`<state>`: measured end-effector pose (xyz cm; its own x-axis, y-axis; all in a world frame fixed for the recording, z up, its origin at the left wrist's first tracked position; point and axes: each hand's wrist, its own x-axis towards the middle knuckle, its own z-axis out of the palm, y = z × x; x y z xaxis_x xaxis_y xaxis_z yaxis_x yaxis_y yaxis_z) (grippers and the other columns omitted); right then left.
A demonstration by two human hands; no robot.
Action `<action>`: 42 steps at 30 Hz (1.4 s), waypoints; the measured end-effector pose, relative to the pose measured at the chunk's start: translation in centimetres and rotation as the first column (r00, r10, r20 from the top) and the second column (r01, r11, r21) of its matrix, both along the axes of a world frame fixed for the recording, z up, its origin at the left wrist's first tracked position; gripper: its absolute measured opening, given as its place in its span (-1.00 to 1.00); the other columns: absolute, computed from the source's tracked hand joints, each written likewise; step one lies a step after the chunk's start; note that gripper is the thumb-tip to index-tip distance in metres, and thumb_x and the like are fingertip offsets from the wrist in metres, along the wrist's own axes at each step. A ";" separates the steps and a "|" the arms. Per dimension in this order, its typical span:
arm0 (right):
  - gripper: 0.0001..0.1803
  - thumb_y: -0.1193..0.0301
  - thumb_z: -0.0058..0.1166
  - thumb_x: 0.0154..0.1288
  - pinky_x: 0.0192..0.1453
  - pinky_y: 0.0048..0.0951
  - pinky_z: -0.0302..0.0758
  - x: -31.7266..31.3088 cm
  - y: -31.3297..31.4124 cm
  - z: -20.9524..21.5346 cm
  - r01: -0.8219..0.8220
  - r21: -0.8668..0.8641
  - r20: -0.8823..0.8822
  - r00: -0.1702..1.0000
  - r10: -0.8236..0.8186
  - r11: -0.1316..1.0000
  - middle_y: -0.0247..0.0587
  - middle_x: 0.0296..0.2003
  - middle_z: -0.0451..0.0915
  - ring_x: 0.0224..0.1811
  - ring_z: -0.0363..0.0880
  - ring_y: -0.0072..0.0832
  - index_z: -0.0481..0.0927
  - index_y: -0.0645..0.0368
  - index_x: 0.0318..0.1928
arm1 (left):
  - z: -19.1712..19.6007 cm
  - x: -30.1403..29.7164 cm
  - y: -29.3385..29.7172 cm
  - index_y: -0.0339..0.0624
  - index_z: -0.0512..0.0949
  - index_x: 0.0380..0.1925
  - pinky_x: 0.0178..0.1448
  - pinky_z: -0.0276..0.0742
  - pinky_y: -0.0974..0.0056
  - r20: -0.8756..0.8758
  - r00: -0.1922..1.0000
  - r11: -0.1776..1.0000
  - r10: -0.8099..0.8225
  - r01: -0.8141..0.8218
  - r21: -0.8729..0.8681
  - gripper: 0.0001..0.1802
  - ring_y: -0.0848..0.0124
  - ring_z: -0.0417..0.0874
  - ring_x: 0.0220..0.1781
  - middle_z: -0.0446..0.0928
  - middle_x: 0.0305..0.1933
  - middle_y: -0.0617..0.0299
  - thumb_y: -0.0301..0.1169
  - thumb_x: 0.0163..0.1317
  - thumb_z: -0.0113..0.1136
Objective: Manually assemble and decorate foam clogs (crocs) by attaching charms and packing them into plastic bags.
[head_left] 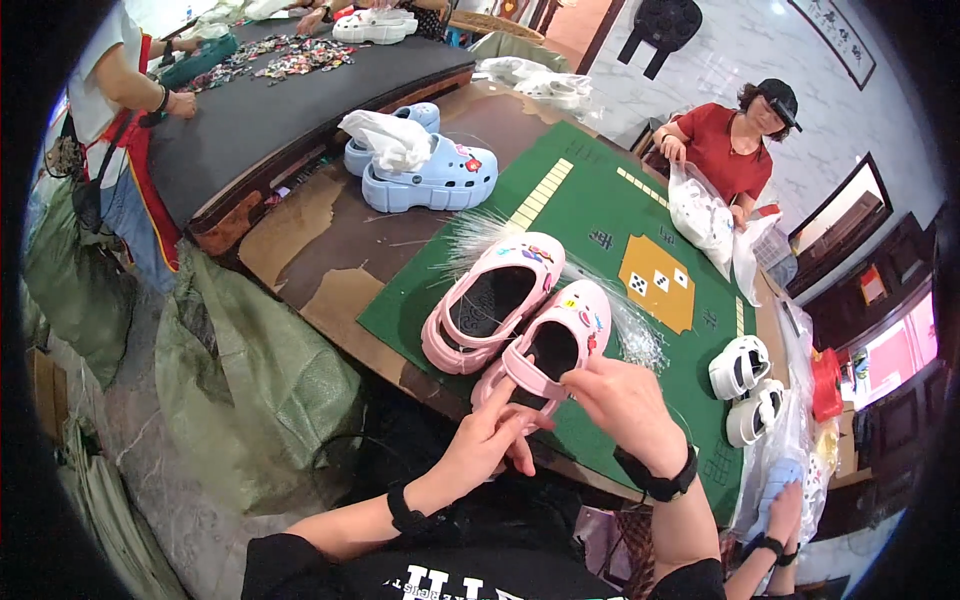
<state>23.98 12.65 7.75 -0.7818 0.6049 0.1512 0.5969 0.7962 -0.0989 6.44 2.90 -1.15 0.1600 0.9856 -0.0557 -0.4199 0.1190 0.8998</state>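
A pair of pink clogs stands on a green mat (405, 325), colourful charms on their toes. My left hand (488, 440) grips the heel strap of the right pink clog (582, 310), its index finger lying along the strap. At that strap's side end, my right hand (630, 408) is closed in a pinch; what sits between its fingertips is too small to make out. The left pink clog (525, 253) is beside it, touched by neither hand. Thin clear plastic strands (640, 335) lie in bundles beside and behind the pair.
Light blue clogs (430, 180) with a white plastic bag (390, 140) sit at the far left, white clogs (740, 368) at the right. Opposite, a person in red (728, 150) handles a bag. Another person's hands (785, 515) hold a blue clog at lower right. A green sack (250, 390) stands left.
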 end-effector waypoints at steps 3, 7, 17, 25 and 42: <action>-0.88 0.39 0.15 0.23 -0.30 -0.23 0.54 -0.3 0.6 -0.2 -0.060 -0.087 -0.078 0.996 0.053 0.994 -0.18 -0.44 0.55 -0.35 0.63 -0.19 0.65 0.10 -0.23 | -0.6 0.1 0.4 -0.17 0.37 0.26 -0.37 0.62 0.41 -0.150 0.989 1.000 -0.009 0.010 0.001 -0.63 0.43 0.74 -0.44 0.69 -0.22 0.15 -0.36 0.52 -0.09; -0.84 0.40 0.17 0.28 -0.24 -0.27 0.54 0.4 1.9 0.7 -0.012 -0.250 -0.225 0.973 -0.046 0.968 -0.13 -0.36 0.62 -0.31 0.65 -0.20 0.68 0.12 -0.16 | -0.9 -0.9 -1.0 -0.37 0.59 -0.13 -0.27 0.67 0.38 -0.128 0.966 0.975 0.224 -0.223 0.018 -0.80 0.41 0.76 -0.37 0.70 -0.28 0.13 -0.45 0.44 0.06; -0.83 0.44 0.12 0.26 -0.16 -0.24 0.58 -8.6 2.1 -2.0 -0.257 -0.131 -0.319 0.925 0.205 0.957 -0.09 -0.27 0.65 -0.22 0.66 -0.14 0.63 0.22 -0.17 | -1.9 -5.9 -4.5 -0.34 0.47 -0.06 -0.22 0.64 0.33 -0.044 0.716 0.716 0.696 -0.697 -0.015 -0.83 0.36 0.71 -0.37 0.67 -0.18 0.03 -0.52 0.40 0.09; -0.79 0.39 0.18 0.29 -0.22 -0.51 0.51 -9.4 5.2 -2.6 -0.070 -0.619 -0.365 0.907 -0.207 0.782 -0.28 -0.39 0.67 -0.34 0.61 -0.57 0.64 0.25 -0.15 | -1.4 -5.7 -0.4 -0.29 0.21 0.16 -0.45 0.49 0.40 0.120 0.772 0.781 0.624 -0.614 -0.113 -0.61 0.44 0.59 -0.52 0.63 -0.27 0.02 -0.47 0.42 0.05; -0.78 0.40 0.12 0.35 -0.25 -0.55 0.52 -7.4 6.2 -1.9 -0.121 -0.597 -0.440 0.876 -0.198 0.793 -0.24 -0.39 0.70 -0.35 0.62 -0.64 0.67 0.24 -0.10 | -0.8 -4.5 7.4 -0.22 0.53 -0.09 -0.62 0.11 0.49 0.213 0.904 0.928 0.369 -0.349 -0.128 -0.85 0.63 0.33 -0.66 0.47 -0.37 0.36 -0.47 0.42 0.01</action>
